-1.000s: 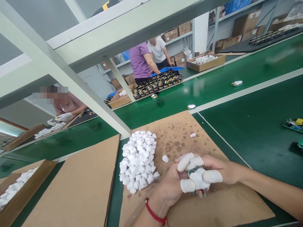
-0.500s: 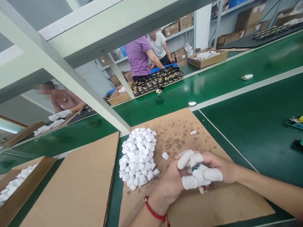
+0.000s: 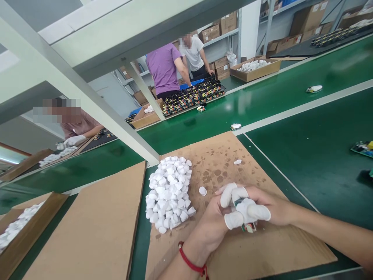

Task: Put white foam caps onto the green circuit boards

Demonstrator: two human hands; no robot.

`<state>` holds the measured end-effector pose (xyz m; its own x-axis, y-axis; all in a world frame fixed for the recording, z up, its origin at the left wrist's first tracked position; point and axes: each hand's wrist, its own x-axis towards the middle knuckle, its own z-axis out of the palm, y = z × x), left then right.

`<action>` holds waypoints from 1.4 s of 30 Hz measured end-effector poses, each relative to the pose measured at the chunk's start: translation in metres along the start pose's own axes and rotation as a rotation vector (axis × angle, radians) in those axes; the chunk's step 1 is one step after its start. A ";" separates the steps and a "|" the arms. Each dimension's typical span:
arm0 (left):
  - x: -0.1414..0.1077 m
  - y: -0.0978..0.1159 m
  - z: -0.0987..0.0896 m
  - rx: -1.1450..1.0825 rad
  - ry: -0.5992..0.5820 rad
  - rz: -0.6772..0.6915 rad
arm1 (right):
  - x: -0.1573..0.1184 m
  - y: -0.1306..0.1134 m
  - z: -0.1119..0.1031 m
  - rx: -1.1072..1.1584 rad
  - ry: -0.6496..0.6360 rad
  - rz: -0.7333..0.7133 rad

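Right of the hands the green surface lies open as far as a circuit board at the edge. To their left the heap of white caps blocks the way; a slanted frame post closes the far-left side.

Both forearms come in from the lower edge and meet in front of the body. The left hand, a red cord at its wrist, and the right hand press together, their white-capped fingertips curled tight around something small between them.
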<state>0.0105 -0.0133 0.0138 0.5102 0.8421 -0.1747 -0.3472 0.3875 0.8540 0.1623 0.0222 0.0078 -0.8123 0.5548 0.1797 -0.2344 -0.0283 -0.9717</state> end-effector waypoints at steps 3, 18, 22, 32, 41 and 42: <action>-0.001 0.000 0.001 -0.037 0.000 0.010 | 0.000 -0.002 -0.002 -0.037 -0.029 -0.003; 0.001 -0.011 -0.014 -0.175 -0.160 -0.071 | -0.005 -0.004 -0.007 0.317 -0.208 0.008; 0.000 -0.018 -0.013 -0.216 -0.135 -0.119 | -0.006 -0.005 -0.008 0.293 -0.265 -0.007; 0.004 -0.018 -0.006 -0.253 -0.038 -0.067 | -0.004 -0.003 -0.007 0.094 0.015 -0.116; 0.004 -0.015 -0.010 -0.325 -0.053 -0.088 | -0.002 0.002 -0.009 0.156 -0.053 -0.061; 0.004 -0.016 -0.011 -0.348 -0.073 -0.100 | -0.002 0.001 -0.009 0.218 -0.087 -0.057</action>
<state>0.0099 -0.0118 -0.0057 0.6055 0.7697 -0.2026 -0.5332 0.5812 0.6147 0.1686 0.0284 0.0048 -0.8352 0.4872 0.2551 -0.3831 -0.1827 -0.9054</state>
